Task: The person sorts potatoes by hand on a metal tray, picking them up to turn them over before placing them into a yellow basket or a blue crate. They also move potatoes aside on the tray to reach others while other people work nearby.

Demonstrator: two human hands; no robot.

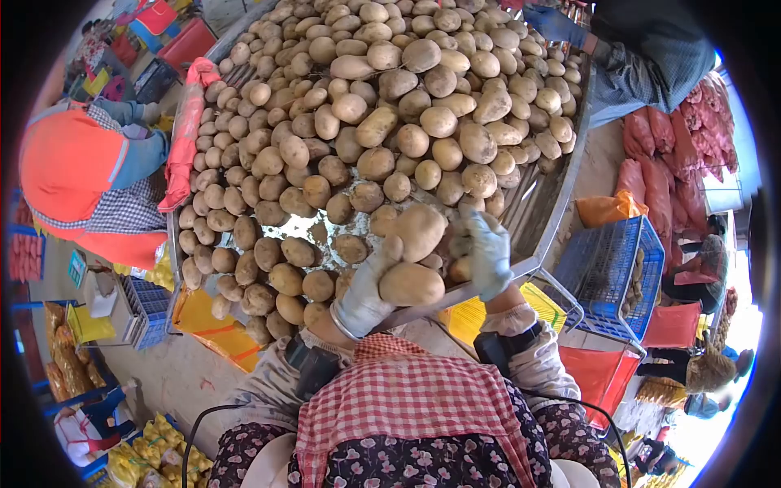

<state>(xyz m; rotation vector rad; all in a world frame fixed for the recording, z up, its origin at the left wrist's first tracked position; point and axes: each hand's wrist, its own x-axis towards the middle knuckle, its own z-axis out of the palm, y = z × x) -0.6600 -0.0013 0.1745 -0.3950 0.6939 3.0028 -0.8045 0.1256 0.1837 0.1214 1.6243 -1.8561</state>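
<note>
A large heap of potatoes (377,127) covers the sorting table (547,236) in front of me. My left hand (366,286), in a pale glove, is closed around two large potatoes (412,285) near the table's front edge, one above the other. To its right, my right hand (488,256), also gloved, is over the edge with its fingers bent downward. A potato (460,269) lies beside its fingers, partly hidden, and the fingertips are too blurred to tell whether they hold anything.
A co-worker in a red head covering (69,159) is at the left; another's blue-gloved hand (555,24) reaches in at the upper right. Blue crates (602,268) stand right of the table, near red sacks (651,179). A yellow-orange bag (213,325) hangs at the front left.
</note>
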